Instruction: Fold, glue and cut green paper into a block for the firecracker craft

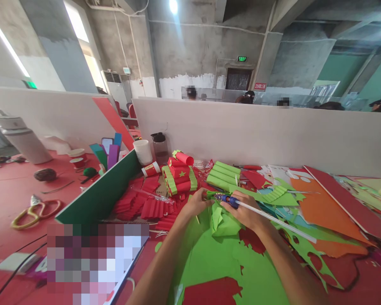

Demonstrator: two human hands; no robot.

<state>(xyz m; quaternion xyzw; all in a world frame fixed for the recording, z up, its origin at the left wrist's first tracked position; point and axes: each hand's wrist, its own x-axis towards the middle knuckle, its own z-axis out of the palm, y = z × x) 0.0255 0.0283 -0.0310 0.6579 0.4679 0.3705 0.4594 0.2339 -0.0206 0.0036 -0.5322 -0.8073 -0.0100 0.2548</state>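
- Hands, centre: right hand point(245, 209) curled round a blue glue gun point(224, 198), whose clear glue stick point(279, 222) juts from the rear toward the lower right.
- Opposite, left hand point(197, 204), its fingertips drawn together on a small green piece point(211, 194) beside the front of the gun.
- Directly below the hands, a folded green paper point(227, 224) upon a large green sheet point(206, 258); torn-edged red areas show near it.
- Just beyond, a pleated green bundle point(224, 174) and, to its left, a red-and-green paper model point(180, 176) bearing a star.
- Left of the left hand, pleated red strips point(154, 208) in a loose heap.
- Right of the right hand, green offcuts and an orange sheet point(324, 207), partly overlapping.
- Farther left, a stack of white cups point(142, 152), a dark-lidded bottle point(160, 149) and a slanting green board point(104, 186); past the board, scissors point(34, 216) lie on the red tabletop point(6, 192).
- Background: a pale partition point(257, 131), with the tops of several people's heads above its edge.
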